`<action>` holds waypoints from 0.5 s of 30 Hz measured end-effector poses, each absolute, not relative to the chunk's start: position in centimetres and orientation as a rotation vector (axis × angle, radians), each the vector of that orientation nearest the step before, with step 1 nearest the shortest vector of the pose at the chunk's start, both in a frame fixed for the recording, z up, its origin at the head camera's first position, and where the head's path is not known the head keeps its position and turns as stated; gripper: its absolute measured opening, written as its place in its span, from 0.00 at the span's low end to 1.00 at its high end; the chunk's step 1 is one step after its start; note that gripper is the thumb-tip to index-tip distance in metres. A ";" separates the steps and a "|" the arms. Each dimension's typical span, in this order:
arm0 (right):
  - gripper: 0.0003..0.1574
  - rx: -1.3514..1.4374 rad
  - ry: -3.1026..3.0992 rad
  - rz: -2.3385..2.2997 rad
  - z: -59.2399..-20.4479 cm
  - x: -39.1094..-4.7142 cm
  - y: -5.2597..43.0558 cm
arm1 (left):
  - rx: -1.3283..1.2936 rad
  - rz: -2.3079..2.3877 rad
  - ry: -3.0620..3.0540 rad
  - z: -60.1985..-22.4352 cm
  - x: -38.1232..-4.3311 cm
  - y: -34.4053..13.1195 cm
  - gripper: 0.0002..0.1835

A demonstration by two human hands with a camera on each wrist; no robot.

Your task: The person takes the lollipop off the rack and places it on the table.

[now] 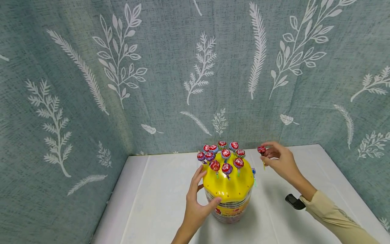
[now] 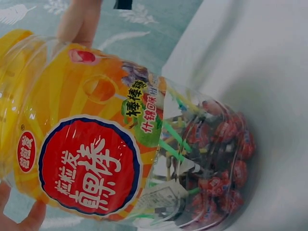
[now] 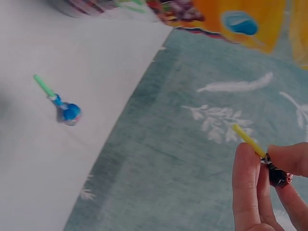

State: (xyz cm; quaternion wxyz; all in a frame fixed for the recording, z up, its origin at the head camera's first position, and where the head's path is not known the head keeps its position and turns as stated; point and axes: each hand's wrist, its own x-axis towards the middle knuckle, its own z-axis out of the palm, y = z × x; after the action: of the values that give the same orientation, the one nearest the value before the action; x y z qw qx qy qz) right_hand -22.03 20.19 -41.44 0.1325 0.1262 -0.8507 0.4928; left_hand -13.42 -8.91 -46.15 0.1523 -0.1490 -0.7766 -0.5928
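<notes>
A clear plastic candy jar (image 2: 120, 115) with an orange and red label stands on the white table. Its yellow lid (image 1: 228, 190) bears several upright wrapped lollipops (image 1: 225, 154), their sticks set into holes on top. My left hand (image 1: 196, 208) grips the jar at the lid, thumb at the front and fingers round the left side. To the right of the jar, above the table, my right hand (image 1: 281, 162) pinches a lollipop (image 3: 279, 176) with a dark red wrapper, its yellow stick (image 3: 248, 138) pointing away from the wrapped head. More red-wrapped lollipops (image 2: 226, 130) show through the jar's wall.
One blue-wrapped lollipop (image 3: 70, 112) with a green stick lies on the white table (image 1: 164, 196), just right of the jar. Behind the table hangs a grey-green curtain (image 1: 164, 67) with white leaf patterns. A black band (image 1: 295, 202) is on the right wrist.
</notes>
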 end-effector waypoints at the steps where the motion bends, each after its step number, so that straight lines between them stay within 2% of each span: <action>1: 0.24 0.354 -2.480 1.433 -41.7 -22.1 20.2 | -0.426 -1.703 -2.228 -46.1 -13.4 -8.9 0.38; 15: 0.27 0.213 -2.591 1.440 -45.4 -23.7 21.1 | -0.437 -1.691 -2.219 -46.2 -13.4 -8.9 0.39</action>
State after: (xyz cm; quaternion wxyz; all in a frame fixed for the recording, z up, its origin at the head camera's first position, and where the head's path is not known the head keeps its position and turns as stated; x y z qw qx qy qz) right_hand -23.66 21.10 -45.38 0.0848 0.0713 -0.8686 0.4829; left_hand -13.42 -8.91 -46.22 0.1583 -0.1530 -0.7759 -0.5912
